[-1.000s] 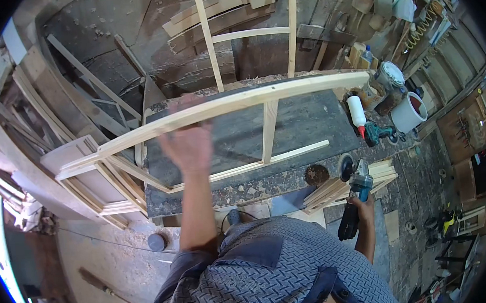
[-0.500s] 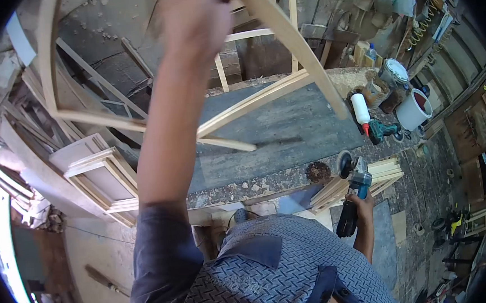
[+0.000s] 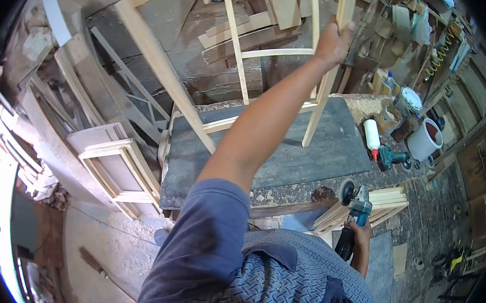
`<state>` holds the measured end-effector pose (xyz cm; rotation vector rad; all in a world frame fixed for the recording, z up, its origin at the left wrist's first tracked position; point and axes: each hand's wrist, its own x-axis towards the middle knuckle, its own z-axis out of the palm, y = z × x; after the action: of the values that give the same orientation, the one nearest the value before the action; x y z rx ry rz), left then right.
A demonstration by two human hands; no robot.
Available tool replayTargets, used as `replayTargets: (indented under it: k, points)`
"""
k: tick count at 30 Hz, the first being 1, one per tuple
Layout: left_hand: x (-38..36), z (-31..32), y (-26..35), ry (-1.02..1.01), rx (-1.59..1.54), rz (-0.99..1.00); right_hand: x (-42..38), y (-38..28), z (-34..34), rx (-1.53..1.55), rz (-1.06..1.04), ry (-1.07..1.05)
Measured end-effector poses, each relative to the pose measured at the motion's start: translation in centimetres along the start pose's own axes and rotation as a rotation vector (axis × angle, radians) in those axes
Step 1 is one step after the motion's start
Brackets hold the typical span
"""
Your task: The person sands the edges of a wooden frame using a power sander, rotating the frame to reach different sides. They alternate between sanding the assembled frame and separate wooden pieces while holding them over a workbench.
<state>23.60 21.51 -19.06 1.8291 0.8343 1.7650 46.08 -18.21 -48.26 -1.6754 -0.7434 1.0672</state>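
My left hand, at the end of an arm stretched across the bench, is closed around the upper right post of a pale wooden frame. The frame has long legs, thin slats and crosspieces, and its lower ends are over the dark board on the workbench. Low at the right, my right hand is wrapped around the body of an angle grinder. The grinder's round disc points toward the bench edge, apart from the frame. My left arm hides part of the frame's lower crosspiece.
A white glue bottle, a green drill and a white bucket stand at the bench's right end. Wooden strips are stacked below. Small frames lean at left; a broom lies on the floor.
My left hand has moved to the right and is now on the right post. The wooden frame has turned from a slanted pose to a more upright one. The grinder stays in my right hand.
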Motion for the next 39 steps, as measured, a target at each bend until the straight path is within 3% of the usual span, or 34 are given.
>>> replayTargets:
  k: [3,5,7,9,10,11,12,13,14,15,17,18,20,23,25,30,32,37,39]
  points:
    - [0.0,0.7,0.2,0.013,0.026,-0.015,0.9,0.8,-0.8,0.006,0.001,-0.030]
    - [-0.4,-0.2,1.6,-0.090,-0.112,-0.178,1.2,0.4,-1.0,-0.005,0.021,-0.055]
    - [-1.6,-2.2,4.2,-0.102,-0.014,-0.238,1.4,-0.2,-1.1,0.070,0.083,-0.151]
    - [-3.5,-4.7,6.1,-0.075,0.359,-0.029,1.6,-0.6,-1.3,0.127,0.123,-0.211]
    - [-5.2,-7.1,8.6,-0.034,0.342,-0.011,1.9,-0.6,-1.2,0.193,0.161,-0.252]
    - [-7.0,-10.0,8.9,0.185,0.425,0.349,2.3,0.2,-1.5,0.198,0.166,-0.266]
    - [-9.2,-14.0,12.5,0.409,0.862,0.557,2.8,1.4,-2.1,0.288,0.124,-0.325]
    - [-9.9,-20.5,6.5,0.490,0.348,0.454,3.1,2.1,-2.1,0.385,0.076,-0.377]
    - [-11.0,-22.2,15.0,0.676,0.898,0.736,2.3,1.5,-2.2,0.384,0.060,-0.401]
    - [-10.7,-26.7,15.1,0.875,1.003,0.662,1.8,1.3,-1.8,0.397,0.063,-0.395]
    - [-9.9,-31.8,15.0,1.034,0.683,0.397,0.6,0.6,-1.1,0.557,0.119,-0.429]
    - [-9.4,-32.9,15.2,1.029,0.674,0.399,0.2,0.7,-0.3,0.620,0.110,-0.415]
    - [-9.3,-34.5,15.2,0.426,-0.203,-0.021,-0.8,0.0,0.3,0.598,0.129,-0.460]
    - [-11.9,-32.7,16.3,0.249,-0.260,-0.153,-2.9,-2.6,2.4,0.538,0.119,-0.505]
    - [-14.0,-32.3,16.8,0.218,-0.253,-0.137,-4.0,-4.0,3.6,0.367,0.070,-0.633]
    - [-19.8,-30.5,19.8,0.233,-0.159,-0.011,-7.1,-9.3,8.8,0.070,-0.117,-0.517]
    - [-21.6,-30.0,20.5,0.195,-0.123,0.053,-7.2,-10.8,10.8,-0.217,-0.569,-0.449]
    - [-24.7,-29.2,21.8,0.133,-0.109,0.077,-6.7,-12.9,14.7,-0.471,-0.546,-0.400]
    - [-25.6,-28.9,22.0,0.140,-0.127,0.092,-6.8,-13.4,16.1,-0.587,-0.637,-0.390]
